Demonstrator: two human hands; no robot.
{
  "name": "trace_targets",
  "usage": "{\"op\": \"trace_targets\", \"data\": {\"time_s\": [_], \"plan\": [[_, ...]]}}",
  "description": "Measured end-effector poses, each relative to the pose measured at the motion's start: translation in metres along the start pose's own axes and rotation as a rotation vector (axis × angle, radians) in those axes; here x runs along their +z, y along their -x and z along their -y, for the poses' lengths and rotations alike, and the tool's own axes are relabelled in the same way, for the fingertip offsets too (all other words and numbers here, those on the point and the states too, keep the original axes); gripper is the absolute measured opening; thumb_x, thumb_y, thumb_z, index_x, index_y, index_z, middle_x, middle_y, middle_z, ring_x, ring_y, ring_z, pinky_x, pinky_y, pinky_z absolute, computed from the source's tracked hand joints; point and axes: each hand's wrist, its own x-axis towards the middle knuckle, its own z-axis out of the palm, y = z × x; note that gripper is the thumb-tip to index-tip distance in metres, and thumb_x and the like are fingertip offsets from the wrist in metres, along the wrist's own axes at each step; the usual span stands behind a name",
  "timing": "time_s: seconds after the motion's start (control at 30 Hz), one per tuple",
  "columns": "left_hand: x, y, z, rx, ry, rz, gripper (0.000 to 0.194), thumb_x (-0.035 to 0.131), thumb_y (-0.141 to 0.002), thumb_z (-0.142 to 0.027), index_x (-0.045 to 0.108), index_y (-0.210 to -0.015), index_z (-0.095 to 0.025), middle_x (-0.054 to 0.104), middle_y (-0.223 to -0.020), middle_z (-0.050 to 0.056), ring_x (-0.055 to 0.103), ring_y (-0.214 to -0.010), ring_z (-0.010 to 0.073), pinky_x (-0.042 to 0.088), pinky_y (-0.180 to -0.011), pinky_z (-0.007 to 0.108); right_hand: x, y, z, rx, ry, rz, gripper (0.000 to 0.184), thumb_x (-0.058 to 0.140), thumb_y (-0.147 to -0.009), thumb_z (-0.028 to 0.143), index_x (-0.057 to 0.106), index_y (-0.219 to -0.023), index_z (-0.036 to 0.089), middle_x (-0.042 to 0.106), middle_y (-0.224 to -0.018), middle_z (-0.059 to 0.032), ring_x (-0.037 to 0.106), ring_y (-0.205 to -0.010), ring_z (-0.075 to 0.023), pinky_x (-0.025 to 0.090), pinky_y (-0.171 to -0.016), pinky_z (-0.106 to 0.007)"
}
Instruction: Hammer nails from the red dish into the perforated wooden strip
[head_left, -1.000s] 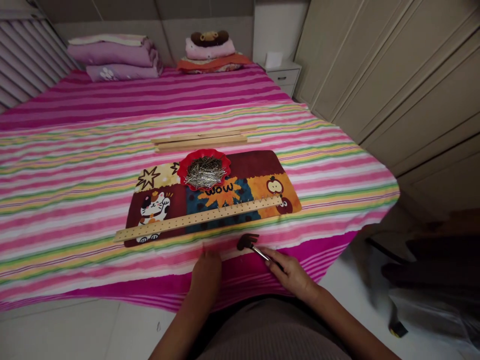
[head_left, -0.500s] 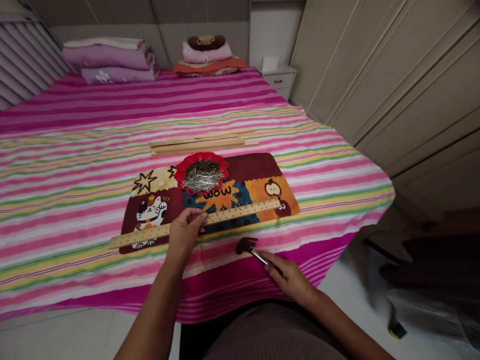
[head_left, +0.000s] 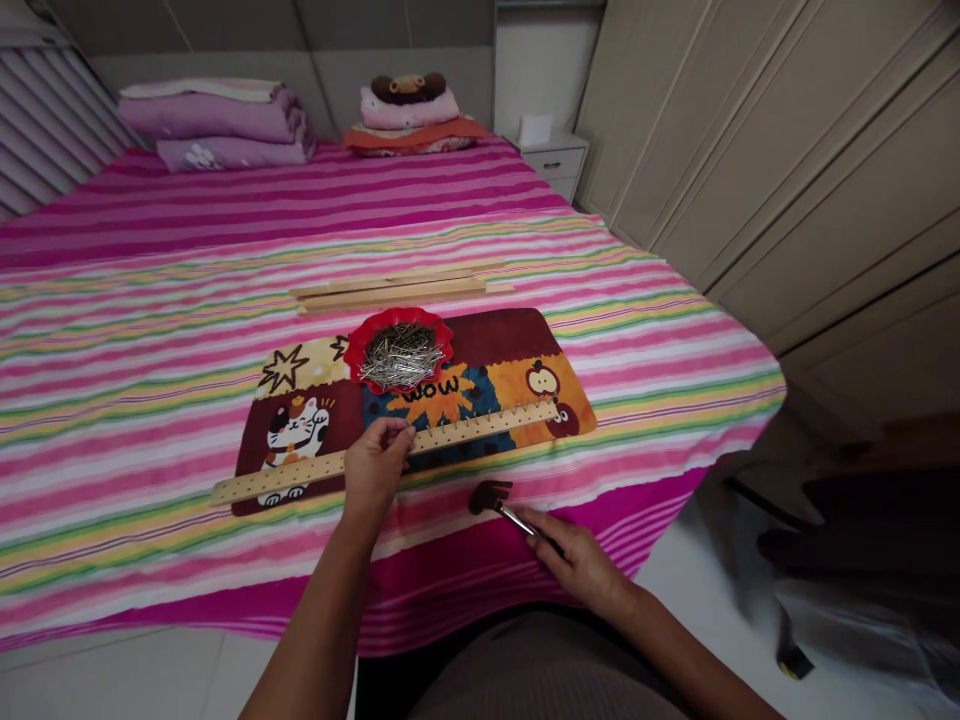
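Note:
A long wooden strip [head_left: 300, 472] with rows of small holes lies across the patterned mat [head_left: 510, 335]. Several nails [head_left: 478, 420] stand upright in its right part. My left hand [head_left: 376, 468] rests over the middle of the strip, thumb and fingertips pinched together just left of the nails. Whatever is between those fingertips is too small to make out. Closed round the handle of a claw hammer [head_left: 514, 516] is my right hand [head_left: 581, 562]. The dark hammer head is held in front of the strip, apart from it. A red scalloped bowl [head_left: 352, 350] of nails stands on the mat.
Several bare wooden strips [head_left: 390, 292] lie behind the mat on the striped bedspread [head_left: 660, 350]. Folded bedding [head_left: 214, 120] is stacked at the far end. A white bedside cabinet [head_left: 555, 165] and tall wardrobe doors [head_left: 750, 150] stand to the right.
The view has shifted very slightly. Both hands, the hammer and the wooden strip keep nearly the same positions relative to each other.

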Motion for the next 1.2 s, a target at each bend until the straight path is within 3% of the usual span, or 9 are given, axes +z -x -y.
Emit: {"op": "trace_targets", "data": {"time_s": [0.13,0.27,0.4,0.5,0.63,0.9,1.03,1.2], "plan": [[-0.001,0.005,-0.001,0.030,-0.123,-0.015,0.024,0.062,-0.063,-0.041,0.063,-0.074,-0.019,0.058,-0.058,-0.004,0.046,-0.048,0.0078,0.040,-0.047,0.018,-0.005,0.002,0.013,0.005,-0.032,-0.013,0.037,0.044,-0.091,0.022,0.054,-0.127,0.020,0.066,-0.119,-0.0086,0.063,-0.107,-0.0196,0.052,-0.090,-0.032],[-0.003,0.007,0.000,0.118,-0.210,-0.044,0.020,0.059,-0.065,-0.039,0.065,-0.072,-0.021,0.062,-0.062,-0.003,0.053,-0.056,0.0104,0.044,-0.059,0.021,-0.017,-0.006,0.050,-0.009,-0.080,-0.087,0.036,0.046,-0.091,0.023,0.054,-0.125,0.020,0.067,-0.115,-0.0071,0.064,-0.103,-0.0186,0.053,-0.086,-0.029],[-0.003,0.005,0.005,0.172,-0.236,-0.059,0.019,0.058,-0.067,-0.038,0.066,-0.073,-0.021,0.065,-0.067,-0.002,0.057,-0.063,0.0128,0.045,-0.066,0.023,-0.028,-0.029,0.092,-0.030,-0.078,-0.147,0.035,0.042,-0.092,0.021,0.052,-0.125,0.018,0.072,-0.089,-0.0032,0.068,-0.072,-0.0134,0.055,-0.066,-0.023],[-0.004,0.004,0.008,0.187,-0.250,-0.042,0.020,0.057,-0.067,-0.039,0.066,-0.073,-0.021,0.065,-0.065,-0.001,0.056,-0.061,0.0131,0.043,-0.065,0.023,-0.030,-0.054,0.111,-0.103,-0.019,-0.188,0.038,0.040,-0.092,0.019,0.048,-0.129,0.017,0.070,-0.099,-0.0059,0.068,-0.082,-0.0150,0.055,-0.073,-0.026],[-0.004,0.003,0.012,0.211,-0.274,-0.050,0.019,0.057,-0.068,-0.037,0.065,-0.072,-0.021,0.064,-0.065,-0.001,0.056,-0.061,0.0129,0.041,-0.062,0.023,-0.027,-0.082,0.119,-0.214,0.084,-0.135,0.041,0.040,-0.091,0.016,0.047,-0.131,0.020,0.065,-0.117,-0.0084,0.062,-0.106,-0.0187,0.050,-0.090,-0.033],[-0.005,0.001,0.015,0.206,-0.298,-0.032,0.016,0.055,-0.070,-0.033,0.064,-0.073,-0.020,0.064,-0.067,-0.001,0.057,-0.064,0.0129,0.039,-0.063,0.023,-0.016,-0.099,0.122,-0.236,0.160,-0.070,0.044,0.040,-0.090,0.014,0.044,-0.134,0.020,0.065,-0.116,-0.0102,0.062,-0.105,-0.0211,0.051,-0.090,-0.037],[-0.006,0.001,0.014,0.217,-0.389,-0.043,0.015,0.054,-0.071,-0.033,0.061,-0.067,-0.020,0.058,-0.060,-0.002,0.052,-0.058,0.0120,0.036,-0.059,0.023,-0.019,-0.092,0.126,-0.226,0.066,-0.077,0.045,0.040,-0.091,0.013,0.045,-0.134,0.024,0.064,-0.121,-0.0065,0.060,-0.109,-0.0184,0.050,-0.092,-0.034],[-0.007,0.003,0.006,0.194,-0.354,-0.009,0.017,0.053,-0.069,-0.034,0.064,-0.071,-0.021,0.064,-0.068,0.000,0.056,-0.063,0.0138,0.040,-0.062,0.024,-0.036,-0.056,0.122,-0.116,-0.031,-0.017,0.041,0.041,-0.093,0.017,0.046,-0.132,0.026,0.063,-0.122,-0.0037,0.061,-0.108,-0.0159,0.050,-0.090,-0.026]]}}
